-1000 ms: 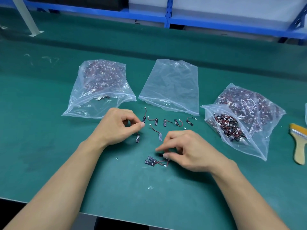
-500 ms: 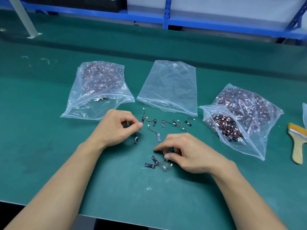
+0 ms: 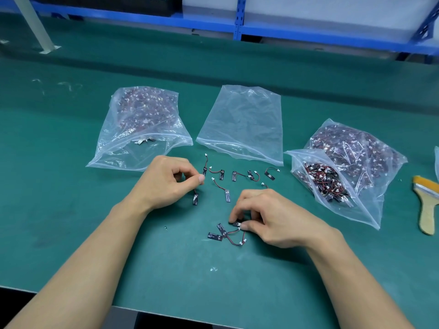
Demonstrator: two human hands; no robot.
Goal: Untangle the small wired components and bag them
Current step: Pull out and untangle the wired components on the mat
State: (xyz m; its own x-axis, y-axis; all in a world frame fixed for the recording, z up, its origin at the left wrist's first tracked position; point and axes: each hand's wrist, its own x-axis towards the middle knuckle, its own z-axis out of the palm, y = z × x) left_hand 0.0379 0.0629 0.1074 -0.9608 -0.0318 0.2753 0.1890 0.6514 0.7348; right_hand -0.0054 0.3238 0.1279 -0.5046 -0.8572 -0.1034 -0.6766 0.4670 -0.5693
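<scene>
While the right hand [image 3: 268,217] pinches one piece of the tangled cluster [image 3: 224,233] to tease it free, the left hand [image 3: 166,184] pinches another wired component [image 3: 195,199].
Separated components [image 3: 234,176] lie spread on the mat just before the empty bag [image 3: 240,124], likely staged for bagging.

A green table [image 3: 71,210] fills most of the view, its surface marked with pale scuffs [image 3: 69,85] towards its far left and a few white specks [image 3: 213,269] near its front edge. At the table's right edge lies a flat paintbrush [image 3: 426,205] with yellow bristles, a metal ferrule and a pale wooden handle that points towards the table's front. Along the table's far side runs a blue metal rack [image 3: 237,24] with a dark object [image 3: 107,5] on its shelf, and a pale metal leg [image 3: 33,24] slants down to a foot plate on the table's far left corner.
</scene>
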